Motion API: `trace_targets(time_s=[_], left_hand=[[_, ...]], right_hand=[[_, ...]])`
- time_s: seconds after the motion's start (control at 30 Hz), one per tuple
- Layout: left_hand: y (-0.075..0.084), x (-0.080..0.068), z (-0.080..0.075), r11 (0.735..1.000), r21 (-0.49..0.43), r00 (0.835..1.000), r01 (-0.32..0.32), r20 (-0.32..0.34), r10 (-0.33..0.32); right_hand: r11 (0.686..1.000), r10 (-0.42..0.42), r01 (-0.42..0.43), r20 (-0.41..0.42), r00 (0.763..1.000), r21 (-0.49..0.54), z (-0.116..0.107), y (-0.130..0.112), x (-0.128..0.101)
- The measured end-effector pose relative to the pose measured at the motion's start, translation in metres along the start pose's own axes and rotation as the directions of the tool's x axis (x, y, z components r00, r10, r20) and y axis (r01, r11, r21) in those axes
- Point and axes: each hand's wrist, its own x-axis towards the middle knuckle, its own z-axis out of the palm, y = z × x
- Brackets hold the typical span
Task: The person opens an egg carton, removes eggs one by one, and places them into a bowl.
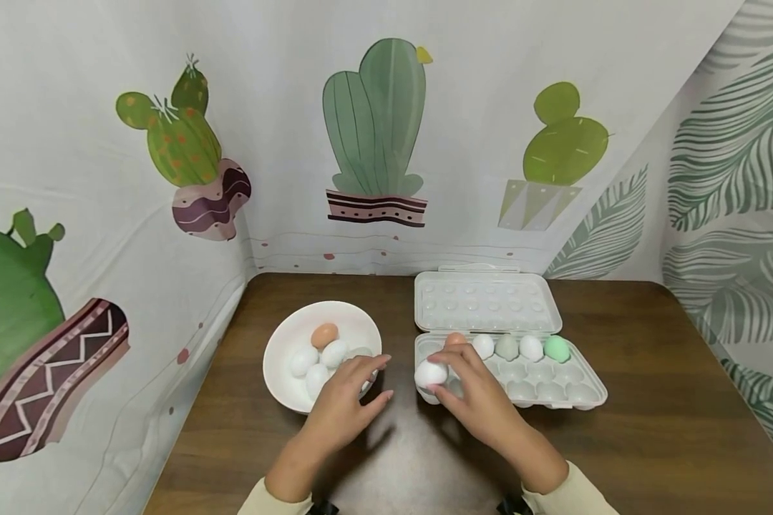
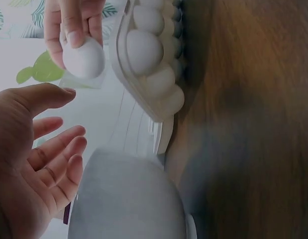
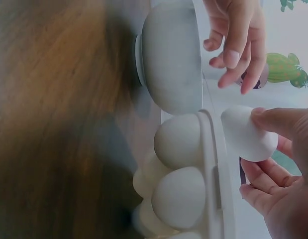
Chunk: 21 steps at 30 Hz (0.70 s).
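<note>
- Right hand (image 1: pixel 473 383): fingers (image 3: pixel 273 119) grasped a white egg (image 1: pixel 431 373), held just above the near left corner of the egg tray (image 1: pixel 586 390).
- Left hand (image 1: pixel 351 397): fingers (image 2: pixel 56 144) were released and relaxed, holding nothing, hovering at the near right rim of the white bowl (image 1: pixel 283 372).
- Egg tray: a clear plastic carton, its lid (image 1: pixel 486 300) open towards the wall, stood on the brown wooden counter (image 1: pixel 650 443) just right of the bowl; its far row held an orange egg (image 1: pixel 455 338), two white eggs, a grey-green egg (image 1: pixel 507 347) and a green egg (image 1: pixel 557 349).
- Bowl: it contained one brown egg (image 1: pixel 325 335) and several white eggs (image 1: pixel 304 360).
- Backdrop: a cloth printed with cacti (image 1: pixel 375 121) hung behind the counter.
</note>
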Motion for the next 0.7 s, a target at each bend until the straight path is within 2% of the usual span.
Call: trace_targets(time_s=[0.23, 0.7], left_hand=[[0.01, -0.004, 0.009, 0.999, -0.039, 1.0, -0.002, 0.022, 0.003], [0.022, -0.008, 0.024, 0.991, -0.133, 0.999, -0.033, 0.006, 0.034]], right_hand=[[1.0, 0.007, -0.007, -0.001, 1.0, 0.02, 0.002, -0.008, -0.008], [0.998, 0.025, -0.026, 0.031, 0.999, 0.06, 0.005, -0.016, -0.015]])
